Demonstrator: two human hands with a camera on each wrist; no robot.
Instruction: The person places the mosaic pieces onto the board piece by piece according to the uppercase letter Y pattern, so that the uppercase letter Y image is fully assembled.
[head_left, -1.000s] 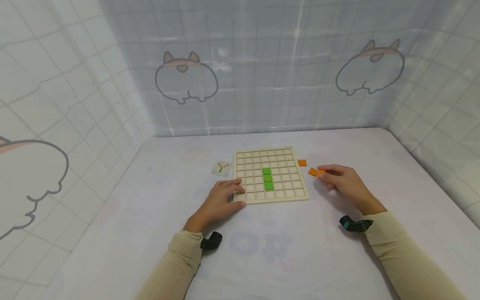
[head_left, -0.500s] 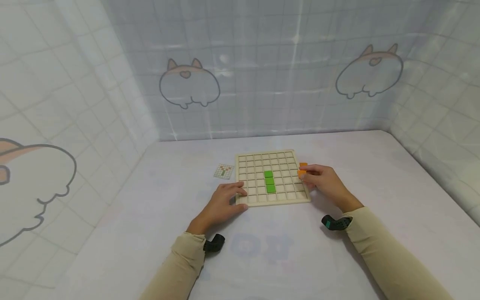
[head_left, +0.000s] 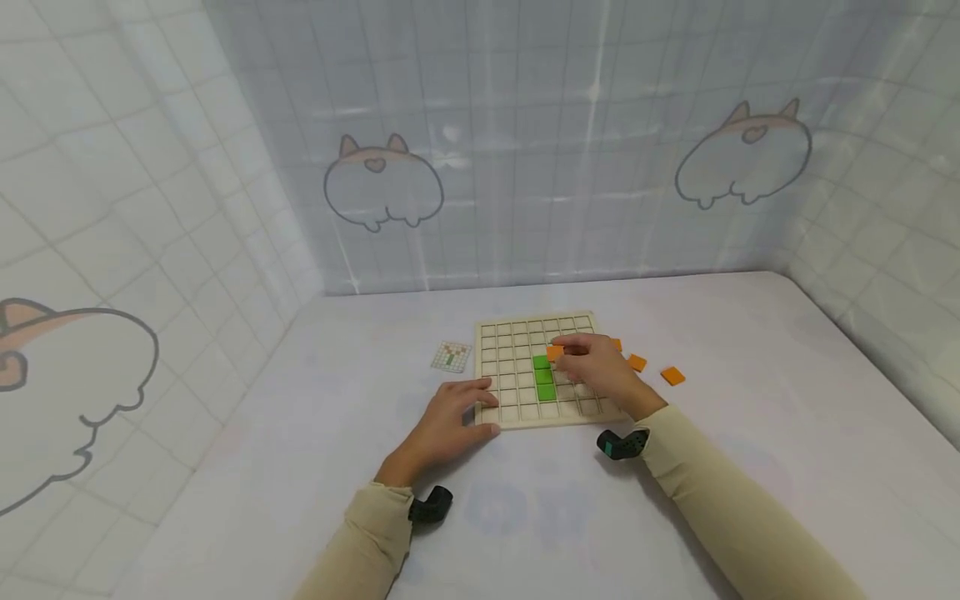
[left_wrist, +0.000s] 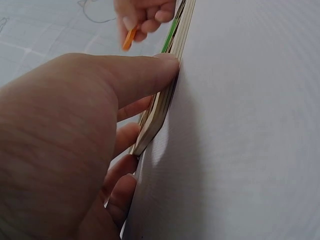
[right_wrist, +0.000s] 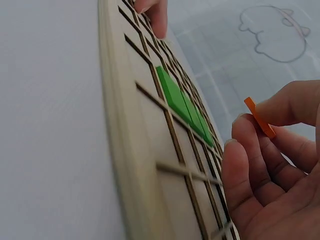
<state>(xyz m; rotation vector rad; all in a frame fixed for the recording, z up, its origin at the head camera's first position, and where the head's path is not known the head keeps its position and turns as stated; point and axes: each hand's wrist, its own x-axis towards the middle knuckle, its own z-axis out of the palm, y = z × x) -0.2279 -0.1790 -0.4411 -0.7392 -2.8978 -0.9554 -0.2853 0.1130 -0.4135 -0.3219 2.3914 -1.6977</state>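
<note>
A square wooden grid board [head_left: 517, 414] lies on the table, with a column of three green tiles [head_left: 544, 377] in its cells. Above the top end of that column, my right hand [head_left: 600, 367] pinches an orange square tile [head_left: 555, 353] between thumb and fingers. The right wrist view shows this orange tile [right_wrist: 259, 118] tilted and off the board. At the near left corner, my left hand [head_left: 450, 421] rests on the board with fairly straight fingers; its thumb [left_wrist: 145, 75] touches the near edge and its other fingers lie by the left side.
Right of the board lie loose orange tiles, one partly behind the right hand [head_left: 617, 343], one beside it [head_left: 637, 362] and one farther right [head_left: 672, 376]. A small pattern card [head_left: 451, 357] lies left of the board. Tiled-print curtains [head_left: 510, 167] enclose the table [head_left: 525, 533].
My right hand has moved left from the loose tiles to over the board, carrying an orange tile. The left hand keeps its place at the board's corner. The head view has shifted slightly.
</note>
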